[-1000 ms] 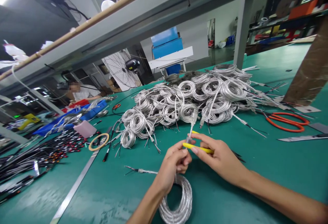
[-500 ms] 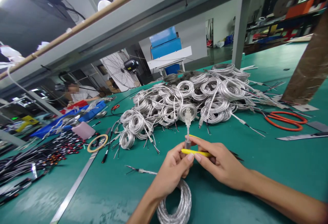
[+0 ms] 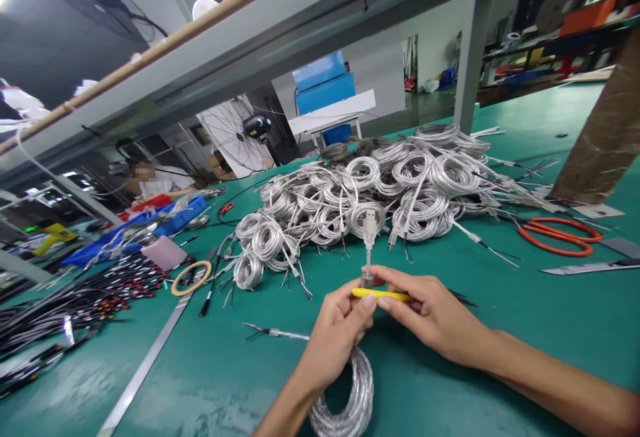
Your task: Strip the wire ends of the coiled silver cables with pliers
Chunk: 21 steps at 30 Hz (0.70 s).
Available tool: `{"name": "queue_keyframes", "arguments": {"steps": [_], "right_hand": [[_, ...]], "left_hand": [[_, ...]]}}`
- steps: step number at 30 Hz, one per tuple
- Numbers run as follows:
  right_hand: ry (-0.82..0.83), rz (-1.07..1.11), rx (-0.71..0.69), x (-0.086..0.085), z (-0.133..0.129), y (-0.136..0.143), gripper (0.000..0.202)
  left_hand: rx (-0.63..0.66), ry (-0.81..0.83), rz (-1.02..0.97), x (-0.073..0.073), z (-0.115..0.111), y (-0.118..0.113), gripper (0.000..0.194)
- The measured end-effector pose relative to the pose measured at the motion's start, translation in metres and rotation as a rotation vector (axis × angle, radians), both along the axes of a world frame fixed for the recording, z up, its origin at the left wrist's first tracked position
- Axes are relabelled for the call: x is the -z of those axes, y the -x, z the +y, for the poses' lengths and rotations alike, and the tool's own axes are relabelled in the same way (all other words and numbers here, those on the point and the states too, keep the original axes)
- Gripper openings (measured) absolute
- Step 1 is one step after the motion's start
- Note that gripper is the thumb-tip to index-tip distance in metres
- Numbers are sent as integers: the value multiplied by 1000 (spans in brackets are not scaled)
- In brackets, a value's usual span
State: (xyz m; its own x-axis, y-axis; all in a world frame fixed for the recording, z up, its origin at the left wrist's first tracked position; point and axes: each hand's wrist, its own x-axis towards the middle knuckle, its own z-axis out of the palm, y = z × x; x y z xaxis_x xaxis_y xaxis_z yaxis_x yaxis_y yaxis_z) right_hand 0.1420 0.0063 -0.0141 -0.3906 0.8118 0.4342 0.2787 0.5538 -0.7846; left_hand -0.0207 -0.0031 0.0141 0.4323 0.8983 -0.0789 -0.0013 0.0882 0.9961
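In the head view my left hand [image 3: 340,330] pinches a clear silver USB cable [image 3: 369,260] just below a grey cylindrical part, with the USB plug [image 3: 369,224] pointing up. The cable's coil [image 3: 363,397] rests on the green table under my left wrist, and its stripped wire end [image 3: 270,332] lies to the left. My right hand [image 3: 430,310] is closed round a yellow-handled tool [image 3: 380,295] with dark pointed tips. Its yellow handle crosses in front of the grey part, and both hands' fingertips meet there. My palm hides the tool's middle.
Behind my hands lies a heap of coiled silver cables [image 3: 363,174]. Orange-handled scissors [image 3: 560,236] and a knife blade [image 3: 575,269] lie right. A steel ruler [image 3: 150,364], a tape roll [image 3: 191,278] and black cables [image 3: 90,297] lie left. A person [image 3: 160,180] sits far left.
The yellow handles have come together: two stood apart before, and one shows now. The plug and cable have shifted very slightly; both hands stay in nearly the same place.
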Motion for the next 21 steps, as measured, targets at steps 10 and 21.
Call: {"name": "queue_keyframes", "arguments": {"steps": [10,21], "right_hand": [[16,63,111,5,-5,6,37],[106,101,163,-4,4,11,31]], "left_hand": [[-81,15,15,0,1,-5,46],[-15,14,35,-1,-1,-10,42]]}}
